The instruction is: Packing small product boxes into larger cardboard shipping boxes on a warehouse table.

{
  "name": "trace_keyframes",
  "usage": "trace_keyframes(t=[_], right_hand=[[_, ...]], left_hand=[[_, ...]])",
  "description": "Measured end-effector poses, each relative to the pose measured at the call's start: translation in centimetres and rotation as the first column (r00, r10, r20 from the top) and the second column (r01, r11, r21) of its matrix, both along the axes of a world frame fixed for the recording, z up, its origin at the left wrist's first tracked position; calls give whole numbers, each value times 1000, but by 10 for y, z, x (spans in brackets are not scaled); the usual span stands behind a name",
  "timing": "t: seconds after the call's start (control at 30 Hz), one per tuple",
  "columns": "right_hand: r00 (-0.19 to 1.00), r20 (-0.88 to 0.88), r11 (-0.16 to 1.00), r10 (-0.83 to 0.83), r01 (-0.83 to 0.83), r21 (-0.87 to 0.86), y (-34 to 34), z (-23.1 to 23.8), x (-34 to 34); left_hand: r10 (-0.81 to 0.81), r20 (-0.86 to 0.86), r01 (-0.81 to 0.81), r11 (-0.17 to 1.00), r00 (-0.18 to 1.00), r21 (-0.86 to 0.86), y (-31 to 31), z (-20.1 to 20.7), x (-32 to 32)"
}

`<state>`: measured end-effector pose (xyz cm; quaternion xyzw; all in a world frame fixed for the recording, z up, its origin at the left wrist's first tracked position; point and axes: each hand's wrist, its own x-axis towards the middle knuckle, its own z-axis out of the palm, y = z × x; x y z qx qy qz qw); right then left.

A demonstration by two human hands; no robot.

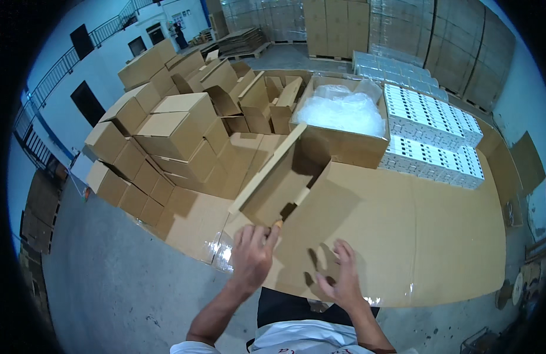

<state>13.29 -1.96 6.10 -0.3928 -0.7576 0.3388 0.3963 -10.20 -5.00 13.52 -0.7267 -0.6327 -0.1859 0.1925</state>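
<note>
An open cardboard box (pixel 274 187) stands tilted on the cardboard-covered table (pixel 397 236), a long flap along its left side. At the box's near end, my left hand (pixel 253 255) is closed with thumb and fingers pressed on the cardboard edge; the exact hold is partly hidden. To the right, my right hand (pixel 345 277) hovers over the table with fingers apart and nothing in them, casting a shadow on the cardboard.
Stacked closed cartons (pixel 178 138) fill the table's left side, with opened cartons (pixel 255 103) behind. A large carton of clear plastic bags (pixel 344 112) stands at the back, beside stacked white boxes (pixel 429 133). Wrapped pallets (pixel 397 26) stand beyond.
</note>
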Motion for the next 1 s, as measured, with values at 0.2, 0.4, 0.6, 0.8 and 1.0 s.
trace_keyframes(t=[0.2,0.4,0.6,0.8,1.0], right_hand=[[986,153,994,65,-78,78,18,6,-55],[951,309,984,25,-77,160,81,19,-53],[966,230,987,116,-137,79,106,16,-47],[1000,-6,995,-2,2,99,95,7,-47],[978,-153,986,-140,125,-107,82,3,-75]], left_hand=[[6,119,14,987,993,-161,-13,-41,27],[-78,327,27,987,942,157,-6,-56,34],[-77,913,-250,950,400,190,-6,-122,47],[257,819,-260,956,513,-137,11,-112,47],[7,1000,290,957,13,-10,-12,-61,-30]])
